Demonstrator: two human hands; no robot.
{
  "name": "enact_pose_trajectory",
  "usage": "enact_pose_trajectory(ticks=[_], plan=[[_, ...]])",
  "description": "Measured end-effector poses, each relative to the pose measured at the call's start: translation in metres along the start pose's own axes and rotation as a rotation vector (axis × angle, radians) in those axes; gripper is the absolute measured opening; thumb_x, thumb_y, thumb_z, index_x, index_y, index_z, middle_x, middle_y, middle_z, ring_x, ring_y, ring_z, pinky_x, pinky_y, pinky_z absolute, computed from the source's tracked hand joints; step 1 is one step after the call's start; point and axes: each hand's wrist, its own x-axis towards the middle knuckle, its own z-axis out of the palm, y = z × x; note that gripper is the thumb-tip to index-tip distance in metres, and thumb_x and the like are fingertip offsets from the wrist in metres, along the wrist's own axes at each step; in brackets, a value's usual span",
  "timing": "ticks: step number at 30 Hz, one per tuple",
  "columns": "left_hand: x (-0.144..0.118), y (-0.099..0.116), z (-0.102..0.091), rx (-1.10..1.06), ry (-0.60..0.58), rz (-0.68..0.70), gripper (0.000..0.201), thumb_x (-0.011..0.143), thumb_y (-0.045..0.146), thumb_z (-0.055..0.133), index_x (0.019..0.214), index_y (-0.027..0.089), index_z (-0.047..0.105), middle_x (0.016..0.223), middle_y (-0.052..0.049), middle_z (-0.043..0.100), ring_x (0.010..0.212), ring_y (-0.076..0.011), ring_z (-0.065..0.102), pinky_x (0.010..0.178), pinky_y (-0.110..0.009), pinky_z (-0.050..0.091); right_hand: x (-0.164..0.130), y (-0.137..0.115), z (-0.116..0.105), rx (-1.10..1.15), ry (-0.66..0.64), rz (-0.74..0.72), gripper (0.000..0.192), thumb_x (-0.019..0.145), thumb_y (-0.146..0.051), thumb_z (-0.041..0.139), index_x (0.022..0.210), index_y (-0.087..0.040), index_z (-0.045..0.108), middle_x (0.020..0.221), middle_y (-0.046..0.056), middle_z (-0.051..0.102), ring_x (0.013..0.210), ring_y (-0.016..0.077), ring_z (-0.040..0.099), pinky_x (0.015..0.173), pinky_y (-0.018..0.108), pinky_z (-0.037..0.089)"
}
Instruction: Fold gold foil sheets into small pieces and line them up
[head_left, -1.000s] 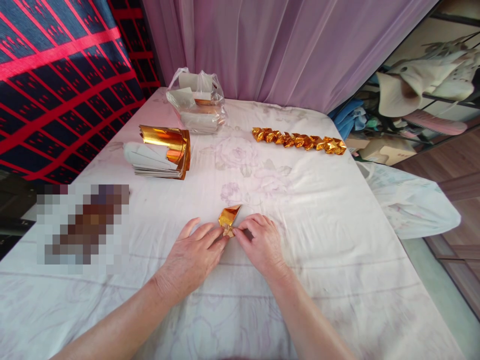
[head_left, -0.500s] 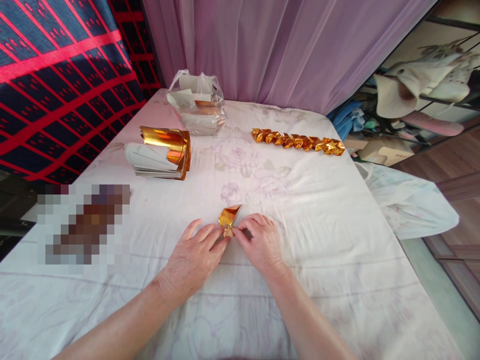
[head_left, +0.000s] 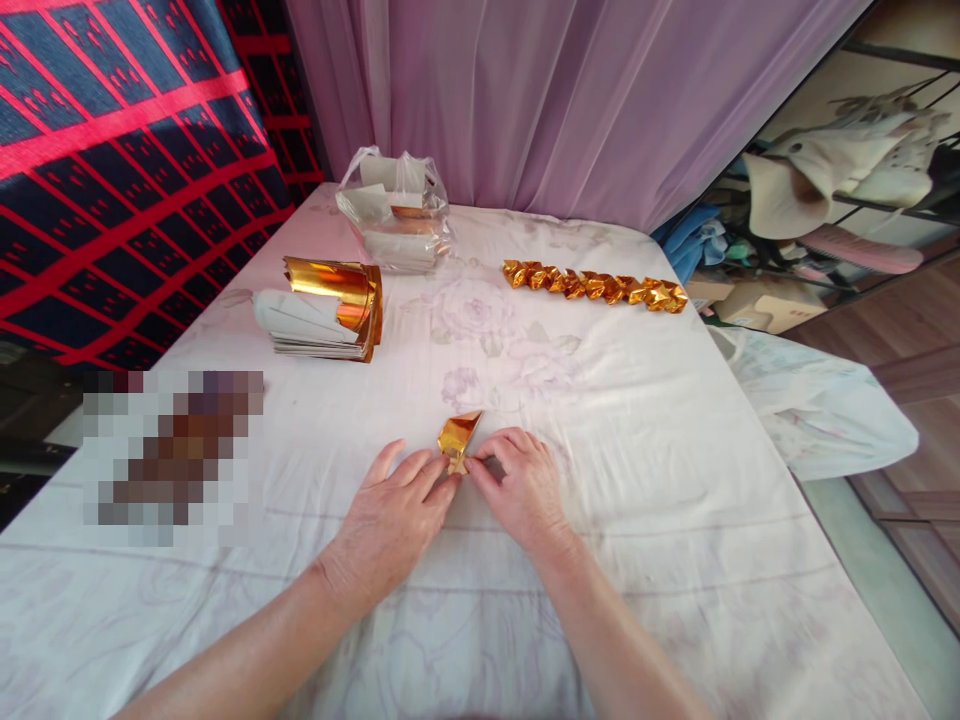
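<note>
A small piece of gold foil paper (head_left: 458, 433), partly folded and pointed at its upper right, lies on the cloth-covered table between my hands. My left hand (head_left: 401, 505) rests on the cloth, thumb and fingers closed on the paper's lower left edge; its little finger sticks out. From the other side, my right hand (head_left: 521, 487) pinches the paper's lower right corner between thumb and forefinger. The fingertips hide part of the lower folds. Farther back to the right is a row of folded gold foil pieces (head_left: 592, 283), set close against each other.
A bent stack of gold and white paper sheets (head_left: 319, 325) stands at the left. Behind it is a clear plastic bag (head_left: 405, 225) holding more sheets. A blurred-out item (head_left: 180, 450) lies near the left edge. Purple curtain (head_left: 525, 110) borders the back; shelves with a white cap (head_left: 795, 185) stand right.
My hands and the gold foil paper keep nearly the same place and grip. The whole view has shifted very slightly.
</note>
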Motion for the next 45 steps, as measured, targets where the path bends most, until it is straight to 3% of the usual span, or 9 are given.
enact_pose_trajectory(ticks=[10, 22, 32, 45], plan=[[0.002, 0.001, -0.002, 0.014, 0.017, -0.001, 0.023, 0.092, 0.014, 0.051, 0.108, 0.017, 0.067, 0.105, -0.006, 0.071, 0.101, -0.023, 0.061, 0.104, -0.048, 0.036, 0.0, 0.0, 0.0, 0.017, -0.012, 0.024, 0.01, 0.081, -0.027, 0.073, 0.083, -0.024, 0.064, 0.092, 0.002, 0.066, 0.088, 0.0205, 0.061, 0.079, 0.033, 0.039], [0.004, 0.002, -0.002, 0.017, 0.017, -0.021, 0.022, 0.093, 0.014, 0.05, 0.105, 0.019, 0.067, 0.101, -0.005, 0.071, 0.098, -0.0214, 0.062, 0.103, -0.047, 0.037, 0.003, 0.013, -0.002, 0.172, -0.062, -0.019, 0.014, 0.085, -0.011, 0.06, 0.082, -0.024, 0.061, 0.087, 0.0, 0.066, 0.084, 0.0175, 0.061, 0.077, 0.031, 0.041], [0.004, 0.001, -0.003, 0.017, 0.027, -0.009, 0.022, 0.093, 0.015, 0.05, 0.107, 0.018, 0.067, 0.103, -0.006, 0.071, 0.1, -0.0225, 0.062, 0.103, -0.047, 0.036, -0.001, 0.001, 0.0, 0.045, -0.04, 0.013, 0.009, 0.082, -0.027, 0.073, 0.085, -0.025, 0.065, 0.094, 0.003, 0.065, 0.09, 0.0216, 0.06, 0.082, 0.035, 0.041], [0.002, -0.002, -0.004, -0.002, -0.01, 0.006, 0.02, 0.093, 0.015, 0.049, 0.105, 0.019, 0.065, 0.107, -0.005, 0.071, 0.101, -0.0218, 0.062, 0.104, -0.047, 0.035, 0.006, 0.013, -0.007, 0.212, -0.095, -0.023, 0.016, 0.081, -0.008, 0.064, 0.08, -0.023, 0.063, 0.085, -0.001, 0.066, 0.083, 0.0171, 0.061, 0.078, 0.032, 0.041]])
